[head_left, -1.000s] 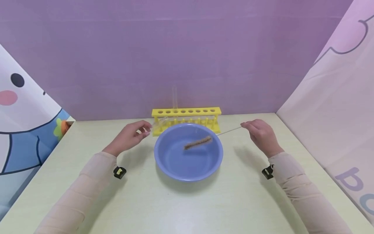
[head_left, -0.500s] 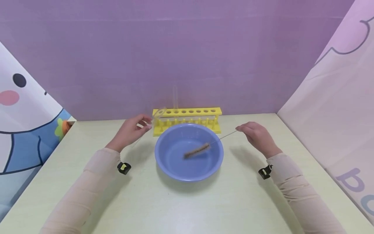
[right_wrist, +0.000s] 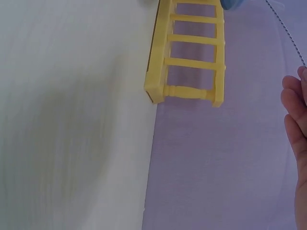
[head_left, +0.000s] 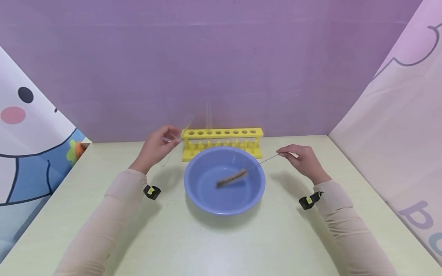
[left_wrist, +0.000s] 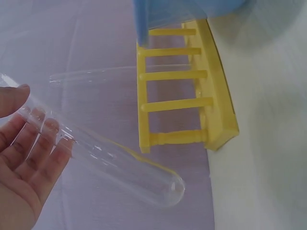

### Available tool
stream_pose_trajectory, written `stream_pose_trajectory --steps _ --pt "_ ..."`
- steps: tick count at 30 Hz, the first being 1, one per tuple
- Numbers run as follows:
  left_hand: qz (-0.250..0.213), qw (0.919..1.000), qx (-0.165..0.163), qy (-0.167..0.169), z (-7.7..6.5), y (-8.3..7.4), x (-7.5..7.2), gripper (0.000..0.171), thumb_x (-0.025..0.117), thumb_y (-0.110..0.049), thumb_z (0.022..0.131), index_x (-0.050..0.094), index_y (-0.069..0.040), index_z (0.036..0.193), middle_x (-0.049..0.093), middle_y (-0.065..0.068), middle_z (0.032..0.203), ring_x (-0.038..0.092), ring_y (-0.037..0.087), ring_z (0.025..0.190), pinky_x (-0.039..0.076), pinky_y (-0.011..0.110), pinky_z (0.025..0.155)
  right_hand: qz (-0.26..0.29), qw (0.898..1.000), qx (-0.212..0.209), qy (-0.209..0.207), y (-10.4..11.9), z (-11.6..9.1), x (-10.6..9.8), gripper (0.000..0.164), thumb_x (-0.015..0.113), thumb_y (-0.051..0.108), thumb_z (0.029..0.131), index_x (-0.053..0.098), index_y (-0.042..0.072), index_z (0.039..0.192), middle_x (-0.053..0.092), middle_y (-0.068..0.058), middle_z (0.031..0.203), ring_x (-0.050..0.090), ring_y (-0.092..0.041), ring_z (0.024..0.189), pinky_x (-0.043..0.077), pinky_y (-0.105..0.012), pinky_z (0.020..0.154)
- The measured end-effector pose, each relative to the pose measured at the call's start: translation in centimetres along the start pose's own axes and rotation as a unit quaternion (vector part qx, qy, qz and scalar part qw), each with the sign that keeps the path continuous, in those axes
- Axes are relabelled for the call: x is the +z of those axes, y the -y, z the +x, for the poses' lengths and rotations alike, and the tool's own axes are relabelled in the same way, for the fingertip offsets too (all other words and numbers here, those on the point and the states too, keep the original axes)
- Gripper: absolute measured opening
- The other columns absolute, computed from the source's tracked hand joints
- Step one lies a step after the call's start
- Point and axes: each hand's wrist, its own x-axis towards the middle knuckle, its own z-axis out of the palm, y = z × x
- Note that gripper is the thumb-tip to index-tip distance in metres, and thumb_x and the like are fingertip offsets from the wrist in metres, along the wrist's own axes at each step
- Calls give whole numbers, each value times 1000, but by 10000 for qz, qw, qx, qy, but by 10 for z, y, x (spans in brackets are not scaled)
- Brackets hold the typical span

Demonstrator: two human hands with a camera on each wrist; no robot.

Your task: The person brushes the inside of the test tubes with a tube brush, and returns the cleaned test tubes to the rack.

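Observation:
My left hand [head_left: 155, 147] pinches a clear glass test tube [left_wrist: 112, 155] between thumb and fingers, left of the blue basin. In the left wrist view the tube's rounded end points away from the palm. My right hand [head_left: 301, 160] pinches the thin twisted-wire handle [right_wrist: 287, 31] of a test tube brush. The brush's brown bristle head [head_left: 232, 178] is over the inside of the blue basin [head_left: 224, 209], tilted down to the left. Behind the basin stands a yellow test tube rack [head_left: 222, 133], its lower front partly hidden by the basin.
A second clear test tube [head_left: 208, 117] stands upright in the rack, toward its left end. The pale table [head_left: 224, 249] meets a purple backdrop [head_left: 221, 69] just behind the rack. Printed cloth panels stand at both sides.
The left hand has risen slightly, and its test tube has turned from pointing toward the basin to a steep slant. The brush head has dropped lower into the basin as the right hand moved slightly inward.

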Motion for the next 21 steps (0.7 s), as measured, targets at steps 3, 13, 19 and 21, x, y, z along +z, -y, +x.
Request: stream_pose_trajectory --steps 3,13,19,21 --pt "-147 9998 -58 -129 5 -3 -1 28 62 -10 91 54 -2 117 60 14 110 59 28 101 50 45 87 105 9999 8 -21 2 1 1 26 71 -13 74 73 5 93 72 -3 88 67 -11 83 44 -8 80" --pt "-656 9957 -102 -643 29 -13 -4 34 63 -14 91 53 2 120 59 16 113 57 27 103 49 42 90 151 9998 -84 -40 6 6 4 25 70 -14 73 73 3 92 72 -5 87 67 -11 83 44 -8 80" --pt "-834 9929 1 -844 45 -16 -2 34 64 -13 90 54 1 119 59 16 113 57 25 102 49 38 90 97 9998 -149 -12 4 5 7 26 71 -13 73 73 4 91 72 -5 87 67 -14 82 44 -8 80" --pt "-889 9916 38 -933 49 -18 -1 33 64 -11 89 54 2 118 59 17 113 57 25 102 48 37 90 97 9998 -163 7 4 5 8 25 71 -13 73 73 4 91 72 -5 87 68 -14 82 44 -8 80"
